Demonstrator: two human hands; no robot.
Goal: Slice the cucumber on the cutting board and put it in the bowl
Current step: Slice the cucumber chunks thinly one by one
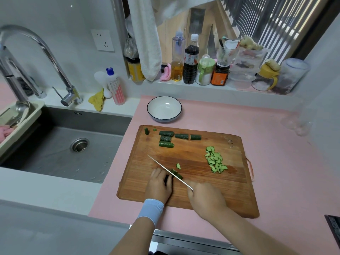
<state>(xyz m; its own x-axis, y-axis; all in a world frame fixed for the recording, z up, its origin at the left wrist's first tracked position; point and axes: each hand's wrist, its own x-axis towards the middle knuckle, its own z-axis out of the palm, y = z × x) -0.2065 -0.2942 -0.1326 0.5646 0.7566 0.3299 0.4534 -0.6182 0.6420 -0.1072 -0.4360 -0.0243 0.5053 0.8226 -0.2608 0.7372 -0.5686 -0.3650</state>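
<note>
Pink bench (pixel 266 126) beside a steel sink (pixel 55 144) carries a wooden cutting board (pixel 202 192). Left grip (pixel 159 184) clasps a cucumber piece (pixel 177 174) near the board's front; right grip (pixel 206 197) grasps the knife (pixel 165 167), blade on it. Slices (pixel 215 161) lie to the right; white bowl (pixel 164 108) stands just behind the board

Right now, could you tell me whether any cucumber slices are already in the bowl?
No, the bowl shows only its bare white inside, while the slices lie in a pile on the cutting board.

Pink counter (pixel 211 115) beside steel sink (pixel 60 153), window (pixel 266 21) behind
</note>
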